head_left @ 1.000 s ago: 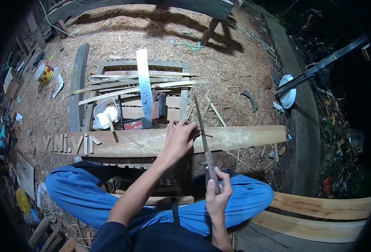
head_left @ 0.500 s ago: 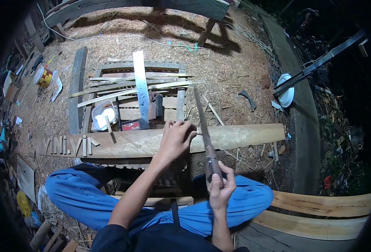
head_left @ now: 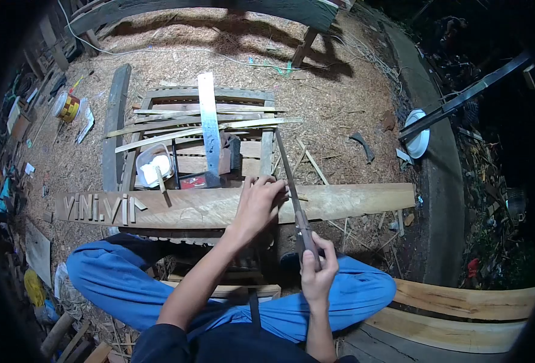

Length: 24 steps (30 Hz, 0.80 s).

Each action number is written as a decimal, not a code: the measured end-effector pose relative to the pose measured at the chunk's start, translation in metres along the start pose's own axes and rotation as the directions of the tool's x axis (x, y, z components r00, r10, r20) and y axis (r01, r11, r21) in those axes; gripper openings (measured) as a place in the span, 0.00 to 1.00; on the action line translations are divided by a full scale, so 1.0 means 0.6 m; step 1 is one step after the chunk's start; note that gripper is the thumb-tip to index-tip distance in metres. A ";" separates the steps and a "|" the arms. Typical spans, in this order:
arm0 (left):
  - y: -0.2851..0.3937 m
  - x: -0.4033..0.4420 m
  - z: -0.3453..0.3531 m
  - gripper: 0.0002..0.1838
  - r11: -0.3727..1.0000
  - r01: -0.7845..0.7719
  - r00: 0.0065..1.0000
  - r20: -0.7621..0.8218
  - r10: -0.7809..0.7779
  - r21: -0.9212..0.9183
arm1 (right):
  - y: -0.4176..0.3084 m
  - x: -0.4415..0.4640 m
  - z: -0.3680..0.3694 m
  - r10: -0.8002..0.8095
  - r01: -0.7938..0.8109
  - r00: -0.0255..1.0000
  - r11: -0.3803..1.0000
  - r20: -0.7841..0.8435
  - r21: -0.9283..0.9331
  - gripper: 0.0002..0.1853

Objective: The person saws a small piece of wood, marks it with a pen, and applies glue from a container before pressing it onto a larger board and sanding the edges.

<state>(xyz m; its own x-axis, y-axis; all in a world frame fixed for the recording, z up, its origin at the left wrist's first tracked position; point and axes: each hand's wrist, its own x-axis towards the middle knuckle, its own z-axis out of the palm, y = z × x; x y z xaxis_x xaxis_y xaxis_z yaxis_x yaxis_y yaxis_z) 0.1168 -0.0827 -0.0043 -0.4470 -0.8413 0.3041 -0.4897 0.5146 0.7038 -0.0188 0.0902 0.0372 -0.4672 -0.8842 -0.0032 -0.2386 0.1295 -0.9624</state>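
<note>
My right hand [head_left: 318, 269] is wrapped round the dark handle of a long narrow blade [head_left: 290, 175], which points away from me. The blade crosses the long wooden board [head_left: 352, 199] just right of my left hand [head_left: 260, 201]. That hand's fingers are pinched together over the board's middle; a thin light stick [head_left: 302, 198] shows beside them, but what they grip is mostly hidden. Raised wooden letters [head_left: 101, 209] stand at the board's left end. Behind it, a plastic tub [head_left: 153, 166] of white paste has a stick leaning out of it.
Thin wooden strips [head_left: 176, 125] and a metal strip [head_left: 208, 121] lie across a slatted wooden frame [head_left: 267, 145]. A brush [head_left: 235, 154] lies near them. A patterned bucket [head_left: 66, 107] is at the left, a white basin [head_left: 417, 134] at the right, and planks [head_left: 461, 299] at the lower right.
The blade has shifted slightly beside my left hand, and its tip has moved a little left relative to the frame. Both hands keep their grips; the whole view has shifted slightly.
</note>
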 end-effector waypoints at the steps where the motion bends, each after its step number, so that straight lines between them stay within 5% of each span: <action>1: 0.000 -0.002 0.001 0.17 1.000 -0.019 1.000 -0.019 0.020 0.013 | 0.001 -0.008 -0.008 -0.007 0.007 1.000 1.000 -0.002 0.010 0.19; 16: 0.002 -0.001 0.003 0.13 0.999 -0.037 0.999 -0.029 0.038 0.026 | -0.010 -0.003 0.035 0.049 -0.047 0.998 0.998 -0.048 0.043 0.19; 24: 0.015 -0.002 -0.004 0.09 0.999 -0.037 0.999 -0.039 0.037 0.000 | -0.010 -0.008 0.050 -0.121 0.117 0.986 0.992 -0.112 -0.044 0.19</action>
<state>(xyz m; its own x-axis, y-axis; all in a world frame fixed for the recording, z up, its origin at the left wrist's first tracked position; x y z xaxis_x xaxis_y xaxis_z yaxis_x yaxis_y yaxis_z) 0.1148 -0.0774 0.0031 -0.4356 -0.8274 0.3545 -0.4724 0.5454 0.6924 0.0105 0.0803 0.0350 -0.5276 -0.8372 0.1438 -0.3283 0.0449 -0.9435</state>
